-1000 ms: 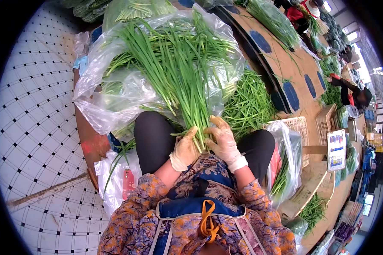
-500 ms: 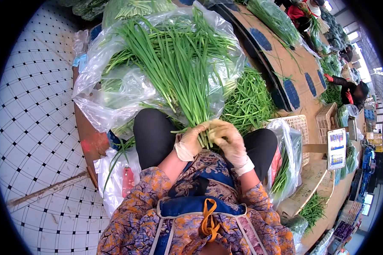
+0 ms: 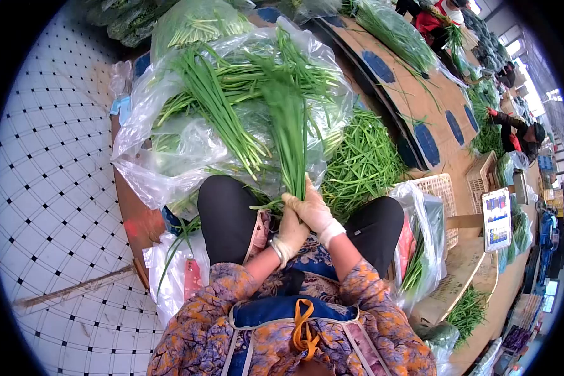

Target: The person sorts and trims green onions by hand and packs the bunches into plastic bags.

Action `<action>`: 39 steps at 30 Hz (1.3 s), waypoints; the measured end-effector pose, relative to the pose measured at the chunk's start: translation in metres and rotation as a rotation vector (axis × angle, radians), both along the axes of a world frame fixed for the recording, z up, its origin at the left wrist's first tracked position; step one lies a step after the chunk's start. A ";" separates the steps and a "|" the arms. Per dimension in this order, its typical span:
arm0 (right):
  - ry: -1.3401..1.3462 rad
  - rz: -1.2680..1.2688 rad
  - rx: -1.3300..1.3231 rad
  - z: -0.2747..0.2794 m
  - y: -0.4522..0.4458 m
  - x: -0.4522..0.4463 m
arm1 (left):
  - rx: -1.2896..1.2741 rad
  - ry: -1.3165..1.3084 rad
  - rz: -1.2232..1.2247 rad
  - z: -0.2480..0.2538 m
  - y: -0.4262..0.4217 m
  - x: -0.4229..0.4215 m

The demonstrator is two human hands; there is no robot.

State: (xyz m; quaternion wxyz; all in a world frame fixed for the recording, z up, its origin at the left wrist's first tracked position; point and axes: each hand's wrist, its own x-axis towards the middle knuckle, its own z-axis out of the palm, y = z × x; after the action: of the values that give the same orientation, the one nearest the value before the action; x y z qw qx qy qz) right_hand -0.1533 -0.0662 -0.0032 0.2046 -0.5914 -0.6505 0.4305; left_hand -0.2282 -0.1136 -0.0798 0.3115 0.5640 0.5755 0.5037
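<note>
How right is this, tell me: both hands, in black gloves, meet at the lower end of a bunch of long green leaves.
Wrong colour: the head view shows pale gloves, not black. Left hand and right hand meet at the lower end of the bunch.

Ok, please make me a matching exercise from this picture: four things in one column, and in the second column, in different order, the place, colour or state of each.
Things
1. left hand
2. apron tie
3. loose stalk pile
4. separate bunch

Places, colours, states
A. heaped just beyond the left knee
B. lying on the clear plastic bag
C. orange, knotted
D. gloved, its fingers around the held stalks

Right pairs: 1-D, 2-C, 3-A, 4-B
</note>
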 end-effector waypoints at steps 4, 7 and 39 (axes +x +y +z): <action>0.832 -0.296 -0.525 -0.014 0.002 0.011 | -0.809 -0.935 -0.260 0.046 -0.010 -0.030; 0.819 -0.257 -0.654 -0.014 -0.001 0.032 | -0.890 -1.315 -0.394 0.031 -0.009 -0.038; 0.722 -0.141 -0.307 0.000 -0.017 0.035 | -0.766 -0.577 -0.227 0.054 -0.021 -0.008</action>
State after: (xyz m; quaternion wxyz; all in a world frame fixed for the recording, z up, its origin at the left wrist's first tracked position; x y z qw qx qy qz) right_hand -0.1187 -0.0829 -0.0029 0.3583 -0.4689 -0.4229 0.6877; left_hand -0.2357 -0.1349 -0.0260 0.6962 0.3057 0.5444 0.3543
